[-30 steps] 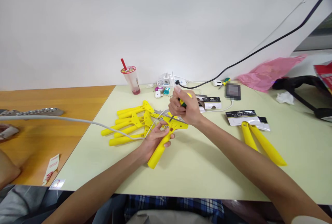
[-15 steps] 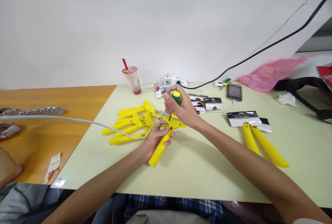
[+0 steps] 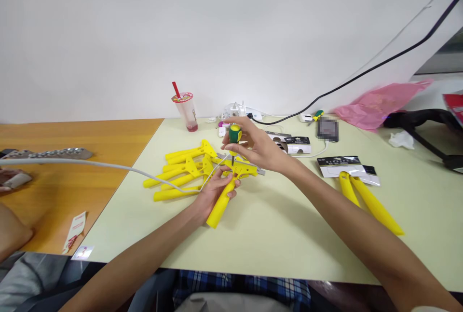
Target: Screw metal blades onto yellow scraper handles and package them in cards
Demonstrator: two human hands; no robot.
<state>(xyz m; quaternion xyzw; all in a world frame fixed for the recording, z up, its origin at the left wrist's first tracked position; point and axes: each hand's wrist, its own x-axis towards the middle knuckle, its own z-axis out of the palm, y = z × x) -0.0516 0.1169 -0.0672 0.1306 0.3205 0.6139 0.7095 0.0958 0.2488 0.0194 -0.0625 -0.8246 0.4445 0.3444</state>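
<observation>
My left hand (image 3: 214,190) is wrapped round a yellow scraper (image 3: 221,204), its handle slanting down toward me and its head facing away. Above it, the fingers of my right hand (image 3: 249,143) pinch the green and yellow handle of a screwdriver (image 3: 235,133). The screwdriver stands nearly upright, and its shaft meets the scraper head; the exact contact spot is too small to make out. Several more yellow scrapers (image 3: 188,177) lie in a loose pile left of my hands. A thin white cable (image 3: 144,175) runs across them to near my left hand.
Two packaged yellow handles (image 3: 372,203) lie to the right. Behind are black and white card packages (image 3: 298,144), a phone-like device (image 3: 327,129) and a drink cup (image 3: 187,114). A pink bag (image 3: 376,104) lies at the back right. Another person's arm (image 3: 12,230) rests at the left.
My right hand and the screwdriver have shifted slightly left, and the screwdriver is more upright. A grey blade edge now shows right of the scraper head. My left hand keeps its hold.
</observation>
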